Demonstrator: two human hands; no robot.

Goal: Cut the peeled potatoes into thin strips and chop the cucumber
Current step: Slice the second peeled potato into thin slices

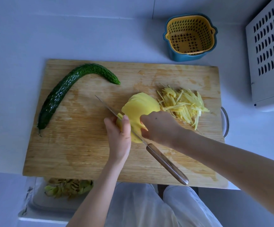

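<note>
Cutting board (83, 153) on counter (18, 46) is the reference.
- Sliced potato (137, 108): fanned stack at board centre.
- Left hand (118, 136): fingers curled round stack's left side, thumb on top.
- Right hand (159, 126): fingers bent, gripping stack's right side.
- Knife (165, 163): lying flat and diagonal on board, unheld; blade runs under stack, handle toward board's near-right corner.
- Potato strips (183, 104): pile on board's right part, just beside stack.
- Cucumber (59, 94): whole, curved, on board's left part.
- Yellow strainer basket (205, 35): on counter beyond board's far-right corner.
- Peelings (67, 187): below board's near edge.
</note>
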